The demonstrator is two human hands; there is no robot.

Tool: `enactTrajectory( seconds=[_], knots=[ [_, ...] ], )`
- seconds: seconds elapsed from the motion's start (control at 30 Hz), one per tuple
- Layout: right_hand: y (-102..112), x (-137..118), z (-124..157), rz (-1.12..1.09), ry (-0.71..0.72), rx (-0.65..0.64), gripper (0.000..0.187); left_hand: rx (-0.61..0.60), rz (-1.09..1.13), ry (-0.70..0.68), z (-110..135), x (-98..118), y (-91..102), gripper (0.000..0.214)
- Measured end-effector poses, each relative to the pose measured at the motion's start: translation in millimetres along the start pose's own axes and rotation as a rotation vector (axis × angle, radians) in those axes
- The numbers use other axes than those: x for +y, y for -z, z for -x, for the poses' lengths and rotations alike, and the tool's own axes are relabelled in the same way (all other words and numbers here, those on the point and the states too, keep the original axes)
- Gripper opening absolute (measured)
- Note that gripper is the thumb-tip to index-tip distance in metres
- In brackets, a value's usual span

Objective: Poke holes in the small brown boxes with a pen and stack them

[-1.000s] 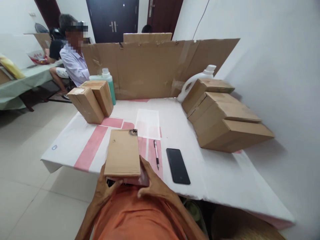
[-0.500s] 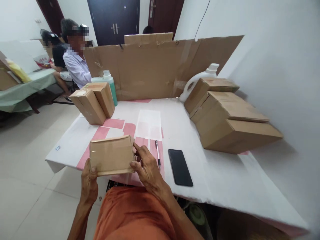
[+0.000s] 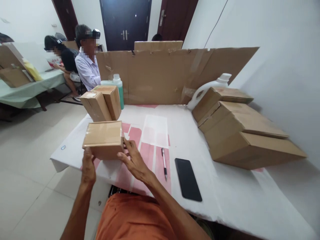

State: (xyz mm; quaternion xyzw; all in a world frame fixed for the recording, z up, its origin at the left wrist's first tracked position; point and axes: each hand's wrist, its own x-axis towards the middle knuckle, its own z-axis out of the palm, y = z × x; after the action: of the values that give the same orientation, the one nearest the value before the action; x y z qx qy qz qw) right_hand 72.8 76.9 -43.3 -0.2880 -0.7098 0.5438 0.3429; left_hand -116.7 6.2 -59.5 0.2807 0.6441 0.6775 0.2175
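Observation:
A small taped cardboard box is held between my two hands at the table's near left, its top and front faces showing. My left hand grips its lower left corner, the thumb against the front face. At the right end, my right hand presses with its fingertips and thumb; part of its grip is hidden behind the box. Just beyond the held box stand two more cardboard boxes, one in front and one behind it.
A green bottle, a tall cardboard panel and a white jug line the back. Several cardboard boxes lean at right. Paper, a pen and a phone lie on the white-covered table. Other people sit at left.
The held box has moved away from my body toward the two standing boxes and tilted, so its top and front now show. Both hands moved with it. The camera view has shifted slightly.

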Motion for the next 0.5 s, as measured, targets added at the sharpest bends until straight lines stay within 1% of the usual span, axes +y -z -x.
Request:
enactTrajectory(
  seconds=[0.1, 0.17, 0.23, 0.3, 0.37, 0.43, 0.5],
  knots=[
    [-33, -6, -50, -0.018, -0.021, -0.142, 0.096, 0.156, 0.043, 0.011, -55, 12, 22.1, 0.084],
    [-53, -10, -82, 0.016, -0.034, -0.199, 0.104, 0.201, 0.034, 0.028, -93, 17, 32.8, 0.081],
    [-67, -13, -108, 0.062, -0.044, -0.214, 0.107, 0.219, 0.03, 0.066, -126, 18, 37.9, 0.076],
    [-75, -14, -127, 0.083, -0.058, -0.211, 0.106, 0.219, 0.035, 0.107, -153, 16, 37.9, 0.07],
    [-76, -13, -139, 0.079, -0.076, -0.216, 0.103, 0.209, 0.042, 0.14, -174, 14, 35.3, 0.061],
    [-76, -11, -148, 0.069, -0.088, -0.224, 0.103, 0.201, 0.034, 0.163, -190, 14, 32.7, 0.053],
    [-76, -9, -155, 0.059, -0.092, -0.225, 0.103, 0.203, 0.004, 0.172, -202, 17, 31.1, 0.05]
  ],
)
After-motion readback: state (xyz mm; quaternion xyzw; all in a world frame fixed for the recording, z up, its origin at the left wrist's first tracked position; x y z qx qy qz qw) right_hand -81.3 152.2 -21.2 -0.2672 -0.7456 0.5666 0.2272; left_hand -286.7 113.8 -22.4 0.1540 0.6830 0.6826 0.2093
